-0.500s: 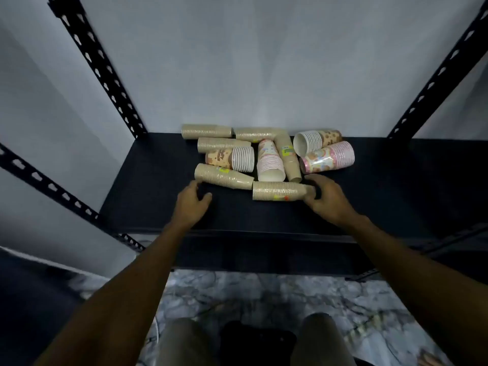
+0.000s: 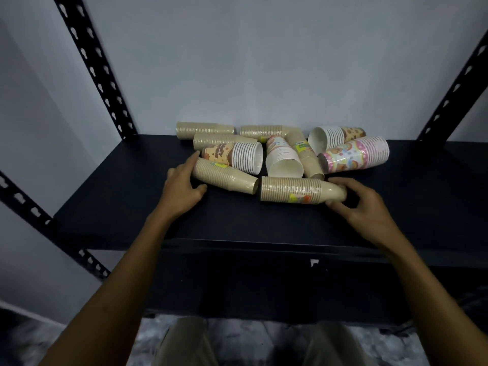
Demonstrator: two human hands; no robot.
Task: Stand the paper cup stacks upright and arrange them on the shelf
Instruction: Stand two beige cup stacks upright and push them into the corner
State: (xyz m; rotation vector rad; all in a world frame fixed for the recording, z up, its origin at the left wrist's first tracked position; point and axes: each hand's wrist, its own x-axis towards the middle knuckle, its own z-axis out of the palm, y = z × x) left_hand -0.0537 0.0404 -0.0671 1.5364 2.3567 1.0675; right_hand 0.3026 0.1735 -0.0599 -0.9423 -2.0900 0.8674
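Bare forearms, no sleeves; khaki trousers (image 2: 184, 342) on both legs.

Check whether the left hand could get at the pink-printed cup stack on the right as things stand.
Probably not directly: the pink stack lies behind the right hand, with other lying stacks between it and the left hand, which touches a brown stack.

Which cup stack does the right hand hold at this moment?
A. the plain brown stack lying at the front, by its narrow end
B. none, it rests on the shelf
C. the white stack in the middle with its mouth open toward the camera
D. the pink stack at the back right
A: the right hand curls its fingers around the narrow end of the front brown stack, which lies on its side on the shelf.
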